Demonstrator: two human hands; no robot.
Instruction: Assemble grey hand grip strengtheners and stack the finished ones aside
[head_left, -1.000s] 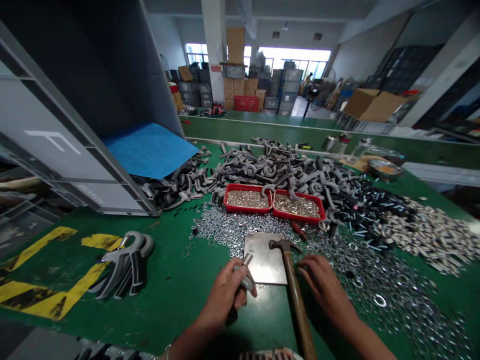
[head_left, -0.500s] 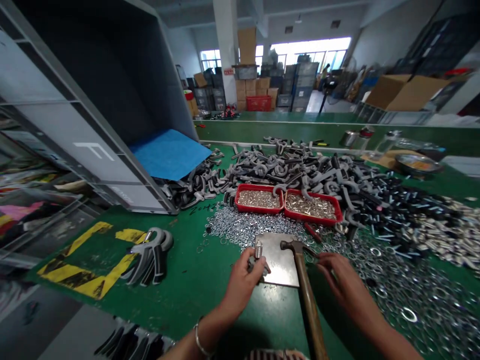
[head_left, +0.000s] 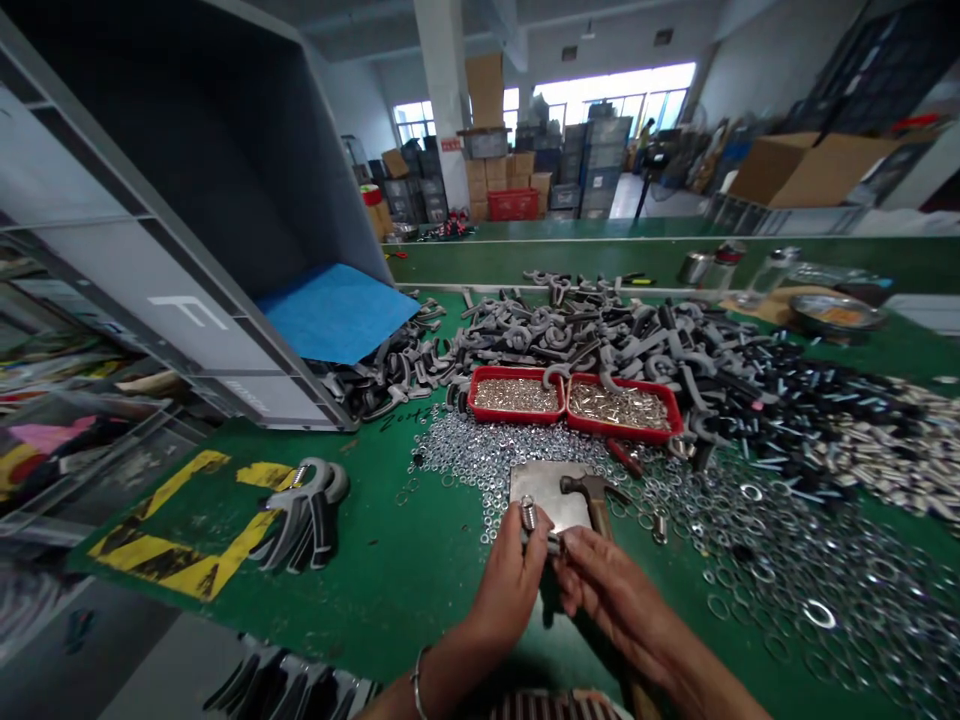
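Moving off the hammer, my right hand is pinching the threaded bolt my left hand is gripping; grey handles and washers are lying heaped.

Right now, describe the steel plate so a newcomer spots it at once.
On the green bench, find the two red trays. Just below them, at the edge of the spilled washers, a steel plate lies right in front of the person's left hand. It is the only bare flat sheet there, with a hammer head on its right corner.
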